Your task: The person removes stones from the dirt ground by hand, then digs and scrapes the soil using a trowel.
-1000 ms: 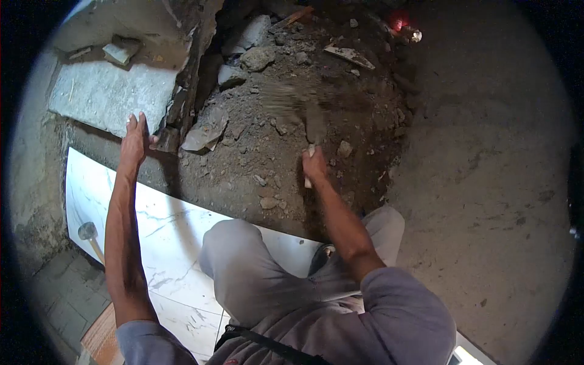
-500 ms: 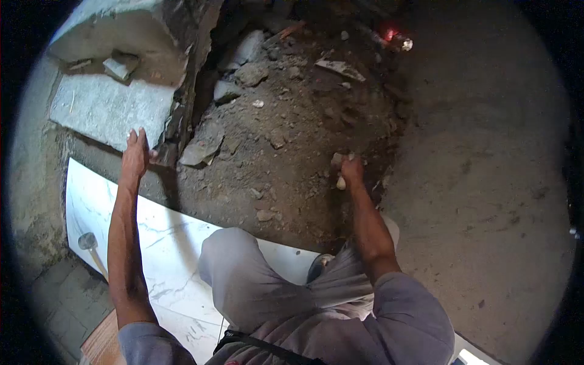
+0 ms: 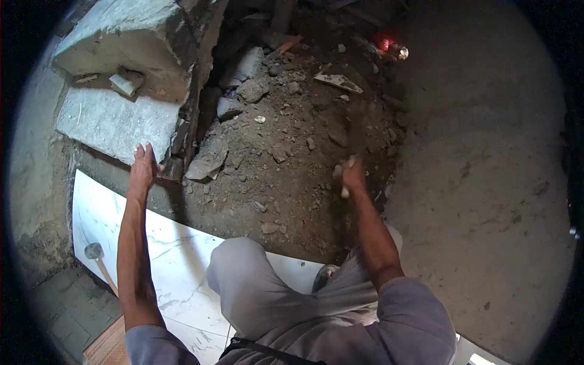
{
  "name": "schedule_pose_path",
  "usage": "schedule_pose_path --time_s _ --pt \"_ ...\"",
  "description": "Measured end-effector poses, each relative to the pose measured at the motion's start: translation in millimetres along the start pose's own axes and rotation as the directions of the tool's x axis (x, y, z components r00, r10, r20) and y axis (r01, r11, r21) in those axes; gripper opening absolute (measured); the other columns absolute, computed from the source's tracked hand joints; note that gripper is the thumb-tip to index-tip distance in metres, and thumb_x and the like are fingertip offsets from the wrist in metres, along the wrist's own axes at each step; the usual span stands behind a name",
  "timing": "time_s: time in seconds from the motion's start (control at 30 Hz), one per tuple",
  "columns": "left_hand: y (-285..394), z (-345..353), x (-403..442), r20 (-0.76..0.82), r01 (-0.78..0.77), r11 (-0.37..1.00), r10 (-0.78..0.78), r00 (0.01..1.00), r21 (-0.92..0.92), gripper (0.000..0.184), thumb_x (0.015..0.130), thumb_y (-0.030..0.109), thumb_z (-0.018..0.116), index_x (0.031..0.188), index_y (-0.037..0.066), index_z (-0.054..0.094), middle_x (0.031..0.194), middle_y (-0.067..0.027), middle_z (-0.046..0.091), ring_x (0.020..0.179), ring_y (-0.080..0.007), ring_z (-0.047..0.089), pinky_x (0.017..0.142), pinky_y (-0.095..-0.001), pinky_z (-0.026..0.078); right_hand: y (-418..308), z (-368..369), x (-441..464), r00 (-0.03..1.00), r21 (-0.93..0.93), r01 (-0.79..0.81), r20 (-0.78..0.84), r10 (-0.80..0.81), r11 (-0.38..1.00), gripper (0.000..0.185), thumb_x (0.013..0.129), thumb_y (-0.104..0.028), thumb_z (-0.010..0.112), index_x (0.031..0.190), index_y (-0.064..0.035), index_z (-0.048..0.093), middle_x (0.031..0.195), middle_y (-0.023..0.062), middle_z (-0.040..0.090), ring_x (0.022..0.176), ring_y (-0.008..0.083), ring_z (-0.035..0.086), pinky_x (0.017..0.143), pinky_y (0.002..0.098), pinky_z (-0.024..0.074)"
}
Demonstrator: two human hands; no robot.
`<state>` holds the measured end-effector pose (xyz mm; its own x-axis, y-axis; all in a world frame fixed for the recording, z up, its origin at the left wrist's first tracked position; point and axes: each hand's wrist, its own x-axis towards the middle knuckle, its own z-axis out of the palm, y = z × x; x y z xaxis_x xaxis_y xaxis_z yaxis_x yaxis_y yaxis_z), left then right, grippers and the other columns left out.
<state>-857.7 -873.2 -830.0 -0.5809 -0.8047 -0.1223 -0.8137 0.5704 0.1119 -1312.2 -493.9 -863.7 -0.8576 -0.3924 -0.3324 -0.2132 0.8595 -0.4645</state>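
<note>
You are on what looks like a building site, shown by glossy white marble-patterned tiles (image 3: 182, 261) bordering loose brown dirt and rubble (image 3: 286, 188), rough-edged grey concrete steps (image 3: 115, 121), a bare grey-brown concrete surface (image 3: 480, 182) and a grey-headed, wooden-handled mallet (image 3: 94, 251) beside you.
</note>
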Motion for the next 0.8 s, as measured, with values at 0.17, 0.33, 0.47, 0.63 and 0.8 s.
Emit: schedule_pose_path --time_s 0.17,0.33,0.47,0.63,0.8 --pt "-8.8 9.6 1.1 -0.045 -0.041 0.999 0.040 0.998 -0.028 0.078 0.072 0.017 0.072 0.135 0.001 0.030 0.136 -0.0328 0.030 0.122 -0.0488 0.036 0.092 -0.0499 0.042 -71.8 -28.8 32.3 0.962 -0.068 -0.146 0.221 0.157 0.987 0.048 0.089 -0.024 0.047 0.127 0.0056 0.041 0.113 0.0264 0.056 0.107 0.0394 0.054 0.087 0.0415 0.0460" --pt "-1.4 1.7 1.9 0.003 0.000 1.000 0.000 1.000 -0.019 0.082 0.069 0.019 0.074 0.136 0.002 0.029 0.136 -0.0335 0.030 0.122 -0.0500 0.035 0.093 -0.0487 0.042 -18.4 56.5 60.8 0.879 -0.436 0.468 0.321 -0.353 0.769 0.044 0.088 -0.022 0.046 0.122 0.0044 0.045 0.106 0.0218 0.060 0.093 0.0350 0.061 0.077 0.0425 0.0493" --pt "-12.8 11.2 -1.3 -0.050 0.008 1.000 -0.009 0.999 -0.020 0.082 0.070 0.021 0.074 0.137 0.005 0.029 0.137 -0.0325 0.030 0.122 -0.0493 0.036 0.093 -0.0499 0.042 2.0 81.6 113.5 0.931 -0.501 0.361 0.152 -0.331 0.786 0.041 0.086 -0.023 0.048 0.115 0.0049 0.050 0.098 0.0214 0.063 0.087 0.0339 0.063 0.073 0.0422 0.0506" --pt "1.3 -1.5 1.8 0.027 0.043 0.999 -0.044 0.999 0.029 0.082 0.072 0.025 0.072 0.138 0.006 0.028 0.138 -0.0315 0.028 0.123 -0.0485 0.036 0.092 -0.0512 0.043 -55.7 124.9 84.9 0.924 -0.278 0.321 0.304 -0.234 0.905 0.050 0.082 -0.024 0.054 0.120 0.0060 0.044 0.101 0.0251 0.060 0.094 0.0371 0.060 0.080 0.0437 0.0484" --pt "3.9 -3.9 0.4 0.058 0.058 0.998 -0.059 0.997 0.017 0.080 0.073 0.026 0.071 0.137 0.005 0.028 0.139 -0.0325 0.027 0.124 -0.0494 0.034 0.097 -0.0496 0.039 -75.2 121.8 -7.9 0.827 -0.321 0.455 0.497 -0.261 0.831 0.058 0.084 -0.021 0.055 0.131 0.0046 0.034 0.122 0.0286 0.049 0.115 0.0391 0.049 0.096 0.0439 0.0390"
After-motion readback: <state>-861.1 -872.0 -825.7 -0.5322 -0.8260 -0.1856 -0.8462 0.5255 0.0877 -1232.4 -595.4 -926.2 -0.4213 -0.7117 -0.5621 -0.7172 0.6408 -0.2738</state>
